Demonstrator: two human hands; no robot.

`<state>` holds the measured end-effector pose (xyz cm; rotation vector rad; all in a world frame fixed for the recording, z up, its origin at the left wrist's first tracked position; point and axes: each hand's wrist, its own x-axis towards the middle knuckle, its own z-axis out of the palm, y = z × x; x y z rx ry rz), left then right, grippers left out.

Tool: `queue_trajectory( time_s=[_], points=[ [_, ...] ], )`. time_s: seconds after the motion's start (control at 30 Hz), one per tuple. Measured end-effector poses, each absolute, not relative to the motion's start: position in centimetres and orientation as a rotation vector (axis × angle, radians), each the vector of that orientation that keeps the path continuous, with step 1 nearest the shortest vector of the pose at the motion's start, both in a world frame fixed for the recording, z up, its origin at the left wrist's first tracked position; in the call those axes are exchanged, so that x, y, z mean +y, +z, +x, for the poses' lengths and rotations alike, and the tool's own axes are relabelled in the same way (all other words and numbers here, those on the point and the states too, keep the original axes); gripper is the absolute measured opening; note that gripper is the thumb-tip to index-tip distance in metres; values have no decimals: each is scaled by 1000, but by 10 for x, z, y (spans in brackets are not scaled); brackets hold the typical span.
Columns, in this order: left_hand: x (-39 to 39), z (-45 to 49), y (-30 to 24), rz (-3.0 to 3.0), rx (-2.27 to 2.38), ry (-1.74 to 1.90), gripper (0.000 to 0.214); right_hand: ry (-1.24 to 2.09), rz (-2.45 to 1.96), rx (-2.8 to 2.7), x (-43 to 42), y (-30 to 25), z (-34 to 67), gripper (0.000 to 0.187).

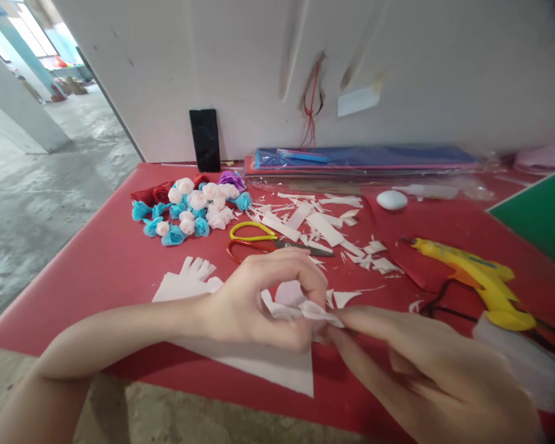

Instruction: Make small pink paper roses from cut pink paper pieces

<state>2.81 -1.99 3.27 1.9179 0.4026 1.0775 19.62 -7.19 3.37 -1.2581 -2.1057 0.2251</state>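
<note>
A pale pink-white paper flower is pinched between the fingertips of both hands, above the front of the red table. My left hand curls round with thumb and forefinger closed on the paper. From the right, my right hand grips the flower's other end between thumb and finger. A white paper sheet, fringed with cut strips at its far left corner, lies beneath my left hand. Just beyond are scissors with yellow and red handles, partly hidden by that hand. The flower's underside is hidden by my fingers.
Several blue, white, red and purple paper flowers lie at the left. White scraps are scattered behind the scissors. A yellow glue gun with cable lies right. A phone leans on the wall, beside wrapped blue sheets. A white oval object lies near them.
</note>
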Motion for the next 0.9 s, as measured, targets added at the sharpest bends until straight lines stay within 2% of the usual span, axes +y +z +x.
queue_trajectory(
  time_s=[0.13, 0.23, 0.43, 0.9],
  points=[
    [-20, 25, 40, 1935, 490, 907, 14, 185, -1268, -2145, -71, 29, 199, 31],
    [-18, 24, 45, 1985, 508, 831, 14, 197, -1213, -2158, -70, 29, 201, 28],
    [-18, 25, 43, 1940, 426, 858, 17, 265, -1116, -2090, -71, 33, 200, 15],
    [-17, 27, 36, 1813, 312, 851, 17, 307, -1074, -2182, -73, 37, 196, 20]
  ],
)
